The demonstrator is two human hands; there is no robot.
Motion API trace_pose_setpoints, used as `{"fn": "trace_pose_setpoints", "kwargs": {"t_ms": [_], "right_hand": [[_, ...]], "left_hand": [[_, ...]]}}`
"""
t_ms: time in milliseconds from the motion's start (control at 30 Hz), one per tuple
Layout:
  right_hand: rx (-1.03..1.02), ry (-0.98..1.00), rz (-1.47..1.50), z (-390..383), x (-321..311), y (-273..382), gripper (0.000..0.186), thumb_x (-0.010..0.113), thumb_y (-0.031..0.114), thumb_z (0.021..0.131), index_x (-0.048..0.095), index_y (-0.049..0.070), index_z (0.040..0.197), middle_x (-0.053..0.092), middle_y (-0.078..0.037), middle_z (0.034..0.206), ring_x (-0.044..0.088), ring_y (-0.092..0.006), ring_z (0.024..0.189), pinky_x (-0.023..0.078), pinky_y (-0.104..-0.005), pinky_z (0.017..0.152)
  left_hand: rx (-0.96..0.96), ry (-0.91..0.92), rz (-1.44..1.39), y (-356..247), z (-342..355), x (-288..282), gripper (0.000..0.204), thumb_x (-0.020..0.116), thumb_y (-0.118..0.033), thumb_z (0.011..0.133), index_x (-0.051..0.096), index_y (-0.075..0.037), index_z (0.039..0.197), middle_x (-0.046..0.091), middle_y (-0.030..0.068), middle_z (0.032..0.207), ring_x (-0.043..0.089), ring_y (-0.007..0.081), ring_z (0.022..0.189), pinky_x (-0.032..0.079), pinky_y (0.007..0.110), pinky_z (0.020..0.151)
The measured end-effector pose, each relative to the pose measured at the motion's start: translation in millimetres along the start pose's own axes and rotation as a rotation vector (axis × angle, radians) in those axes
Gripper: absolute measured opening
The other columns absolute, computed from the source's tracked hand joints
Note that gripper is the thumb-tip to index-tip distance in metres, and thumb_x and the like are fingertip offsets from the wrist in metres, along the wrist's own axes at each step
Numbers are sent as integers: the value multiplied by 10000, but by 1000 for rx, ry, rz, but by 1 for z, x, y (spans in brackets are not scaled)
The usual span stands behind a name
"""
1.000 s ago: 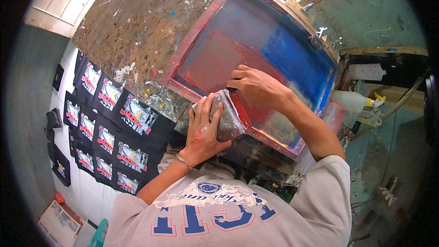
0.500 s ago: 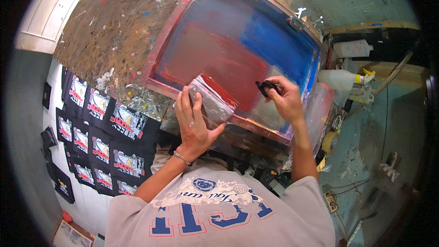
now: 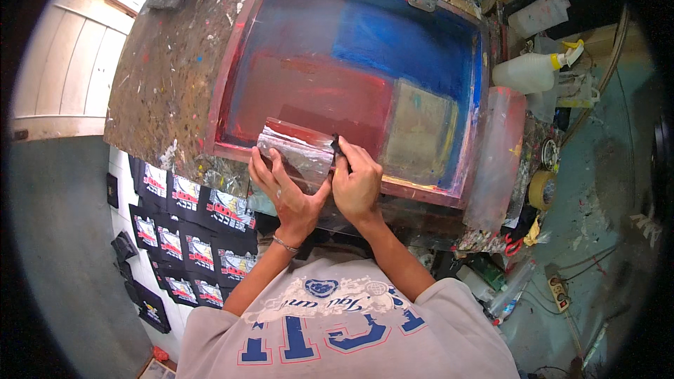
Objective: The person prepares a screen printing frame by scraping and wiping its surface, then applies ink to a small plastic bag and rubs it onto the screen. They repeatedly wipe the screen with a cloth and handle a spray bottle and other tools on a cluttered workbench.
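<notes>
My left hand (image 3: 289, 200) is closed around a squeegee (image 3: 298, 158), a flat block with red ink along its far edge and pale smears below. It is held over the near edge of a screen printing frame (image 3: 421, 194). With bent fingers, my right hand (image 3: 358, 179) pinches a small black cloth (image 3: 335, 144) against the squeegee's right end. Inside the frame the mesh (image 3: 309, 91) carries red, blue and beige patches. Part of the squeegee's lower side is hidden by my fingers.
Printed black fabric pieces (image 3: 200, 253) lie in rows at the left. A paint-stained tabletop (image 3: 168, 77) extends left of the frame. To the right are a spray bottle (image 3: 526, 74), a white bottle (image 3: 540, 15), a clear plastic roll (image 3: 495, 154) and a tape roll (image 3: 541, 189).
My right hand has moved left with the black cloth, from above the beige patch to the squeegee's end. The squeegee has turned more level, and the whole view has shifted.
</notes>
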State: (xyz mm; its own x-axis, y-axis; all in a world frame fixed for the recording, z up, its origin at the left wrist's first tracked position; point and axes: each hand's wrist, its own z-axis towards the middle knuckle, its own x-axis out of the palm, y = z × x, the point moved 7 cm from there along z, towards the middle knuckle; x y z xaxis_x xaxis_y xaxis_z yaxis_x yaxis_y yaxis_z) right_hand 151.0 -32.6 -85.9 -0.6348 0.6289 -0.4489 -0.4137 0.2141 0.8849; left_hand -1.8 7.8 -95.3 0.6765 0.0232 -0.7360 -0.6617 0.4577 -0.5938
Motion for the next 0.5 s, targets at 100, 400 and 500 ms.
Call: {"fn": "trace_pose_setpoints", "kwargs": {"t_ms": [100,400,500], "right_hand": [[-59,-7,-17,-4,-3,10,293,614,-40,857,694,-98,1133,714,-233,1041,675,-389,964,542,-457,862],[-309,167,-330,-7,-3,22,286,650,-46,782,699,-65,1064,672,-183,935,628,-370,880,523,-471,777],[-342,246,-224,1,-20,14,294,645,-48,784,719,-13,1067,695,-186,954,651,-387,875,539,-454,792]], "left_hand": [[4,-7,34,-2,0,0,1139,897,-387,720,216,-34,1562,128,316,1618,145,543,1467,168,676,1176],[15,-8,41,-3,-1,1,1133,897,-359,711,221,-32,1560,138,310,1618,157,544,1463,160,673,1184],[3,-3,18,-3,-1,0,1139,900,-356,704,221,-43,1562,145,310,1616,164,545,1462,155,669,1189]]}}
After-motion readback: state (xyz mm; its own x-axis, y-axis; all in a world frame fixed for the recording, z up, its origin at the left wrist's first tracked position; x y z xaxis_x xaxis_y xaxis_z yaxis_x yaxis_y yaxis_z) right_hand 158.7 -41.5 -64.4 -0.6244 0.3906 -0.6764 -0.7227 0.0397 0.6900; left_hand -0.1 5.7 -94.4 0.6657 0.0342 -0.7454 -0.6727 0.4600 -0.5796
